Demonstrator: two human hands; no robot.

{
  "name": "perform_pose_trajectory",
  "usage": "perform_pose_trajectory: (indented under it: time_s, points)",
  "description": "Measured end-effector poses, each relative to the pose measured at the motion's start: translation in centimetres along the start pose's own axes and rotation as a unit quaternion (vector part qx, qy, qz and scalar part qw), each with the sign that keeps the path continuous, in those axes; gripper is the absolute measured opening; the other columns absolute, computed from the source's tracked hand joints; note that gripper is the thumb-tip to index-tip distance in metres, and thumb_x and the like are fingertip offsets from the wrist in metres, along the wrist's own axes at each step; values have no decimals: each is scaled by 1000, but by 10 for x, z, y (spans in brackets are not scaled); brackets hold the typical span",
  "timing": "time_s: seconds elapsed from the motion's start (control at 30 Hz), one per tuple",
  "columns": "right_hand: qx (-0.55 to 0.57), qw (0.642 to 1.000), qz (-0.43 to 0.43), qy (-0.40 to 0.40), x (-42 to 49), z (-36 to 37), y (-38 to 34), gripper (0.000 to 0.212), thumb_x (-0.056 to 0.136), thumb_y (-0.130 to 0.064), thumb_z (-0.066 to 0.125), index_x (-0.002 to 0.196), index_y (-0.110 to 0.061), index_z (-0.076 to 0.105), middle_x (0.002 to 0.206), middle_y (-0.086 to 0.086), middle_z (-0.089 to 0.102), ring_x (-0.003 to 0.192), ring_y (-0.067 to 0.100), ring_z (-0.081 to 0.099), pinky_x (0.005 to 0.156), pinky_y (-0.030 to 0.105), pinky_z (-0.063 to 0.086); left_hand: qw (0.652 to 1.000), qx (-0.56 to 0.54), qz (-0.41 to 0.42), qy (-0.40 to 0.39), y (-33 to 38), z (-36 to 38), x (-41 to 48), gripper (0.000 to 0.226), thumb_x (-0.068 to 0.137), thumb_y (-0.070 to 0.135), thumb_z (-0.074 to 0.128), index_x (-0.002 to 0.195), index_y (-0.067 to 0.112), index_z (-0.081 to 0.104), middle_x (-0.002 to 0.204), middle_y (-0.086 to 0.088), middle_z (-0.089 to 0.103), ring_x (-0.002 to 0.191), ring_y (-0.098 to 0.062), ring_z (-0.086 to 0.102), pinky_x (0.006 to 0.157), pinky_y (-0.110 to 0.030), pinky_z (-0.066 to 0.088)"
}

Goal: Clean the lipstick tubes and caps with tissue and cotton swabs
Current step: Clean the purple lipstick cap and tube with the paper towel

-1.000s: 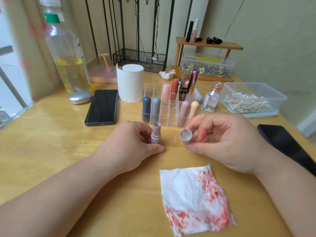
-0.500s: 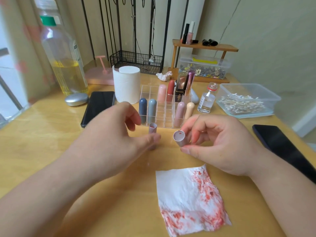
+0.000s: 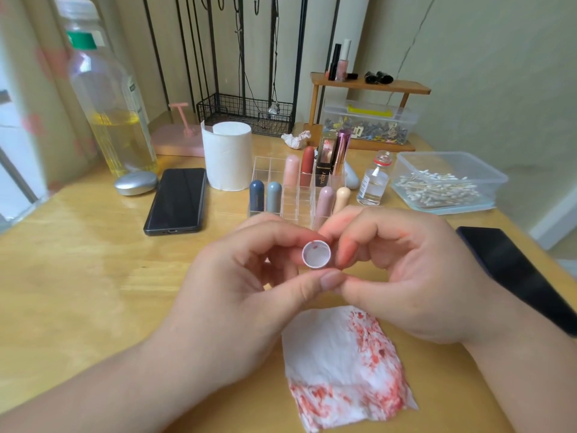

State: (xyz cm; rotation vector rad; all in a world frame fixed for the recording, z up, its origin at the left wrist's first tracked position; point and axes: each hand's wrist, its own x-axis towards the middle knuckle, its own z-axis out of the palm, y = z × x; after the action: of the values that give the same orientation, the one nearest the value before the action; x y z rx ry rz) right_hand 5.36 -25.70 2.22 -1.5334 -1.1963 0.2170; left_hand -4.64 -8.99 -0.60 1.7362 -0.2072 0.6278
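**A:** Which step are we on?

**B:** The lipstick cap (image 3: 316, 254). It is held in the air over the middle of the tabletop (image 3: 78, 276), with its open mouth turned toward the camera. The left hand (image 3: 249, 285) pinches it between forefinger and thumb. The right hand (image 3: 402, 276) presses curled fingers against the other side, thumb underneath, so both hands hold it.

**A:** Is it clean?

**B:** No. There are red specks just inside the rim. I'd call this the inspection, with the inside wipe not yet done.

**A:** What does the next move need?

**B:** One hand has to let go and fetch a tool. The stained tissue (image 3: 340, 370) lies flat just below the hands, toward the near edge, and its upper left part is white. A swab would probably suit the inside better. The open tub of cotton swabs (image 3: 449, 185) sits by the right edge, toward the far corner.

**A:** Is there room to reach it?

**B:** It's tight on that side. The way to the tub runs close to the small glass bottle (image 3: 374, 182) and the clear organiser (image 3: 290, 189) of lipsticks just beyond the hands, and either could tip. A dark phone (image 3: 515, 270) lies along the right edge near the wrist. The left side looks more open, with bare wood up to the other phone (image 3: 176, 201) and the tissue roll (image 3: 227, 156).
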Motion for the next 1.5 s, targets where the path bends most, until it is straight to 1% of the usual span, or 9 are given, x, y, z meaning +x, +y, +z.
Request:
perform_pose_trajectory:
  time_s: [0.13,0.23,0.43,0.6,0.73,0.83,0.97,1.17,1.5]
  points:
    - [-145,972,178,-49,3,-13,-6,37,69,-28,90,99,-26,68,92,-7,68,73,9,65,64,27,55,1000,-3,-3,15,3,-2,-1,23,73,34,82,88,20,72,90,-6,69,81,-32,67,69,-52,55]
    - [-326,865,328,-197,2,-20,-3,46,62,-59,84,98,-39,64,88,-21,61,78,-5,59,66,16,46,997,25,-72,-22,5,-1,-3,27,71,40,84,88,24,71,87,-2,75,78,-24,72,73,-49,58]
    - [-371,831,336,-243,2,-15,-4,15,76,-40,76,78,-33,63,71,-20,60,64,-2,56,57,20,45,976,123,-110,-143,2,-4,2,22,76,45,84,88,31,74,96,9,71,87,-17,68,77,-39,55]
    - [-138,914,314,-214,2,-30,-6,8,70,-14,69,69,-18,62,77,17,64,68,21,58,58,37,44,956,147,-116,-227,4,-6,5,21,72,36,88,89,30,78,121,25,61,110,3,59,97,-22,44]
    - [49,947,303,-97,2,-36,6,11,68,-3,67,72,-11,62,67,14,57,58,19,55,52,27,43,973,101,-118,-171,4,-2,5,24,69,40,86,88,29,77,96,8,71,91,-18,67,87,-42,52]
    - [256,923,286,-35,5,-36,11,21,76,1,67,96,1,64,91,23,63,81,32,66,74,39,56,988,31,-117,-92,4,-2,5,23,67,31,87,86,25,77,89,6,73,86,-18,69,84,-31,55]
    - [411,873,230,-128,10,-31,6,70,85,-6,70,143,13,34,130,27,48,120,44,50,103,53,41,990,-67,-124,4,9,0,5,24,62,18,87,83,8,78,86,-5,77,83,-17,72,80,-24,58]
    - [497,844,177,-95,12,-20,3,74,89,0,64,150,8,24,151,37,30,139,51,33,115,58,27,975,-121,-167,87,17,4,3,36,54,29,88,86,15,79,89,-23,73,79,-26,64,76,-32,54]
    - [338,890,249,177,12,-9,15,39,91,-1,53,129,1,59,126,23,65,115,39,64,104,58,46,965,-124,-231,9,12,6,5,24,65,21,81,82,8,71,79,-9,76,73,-15,72,74,-23,56]
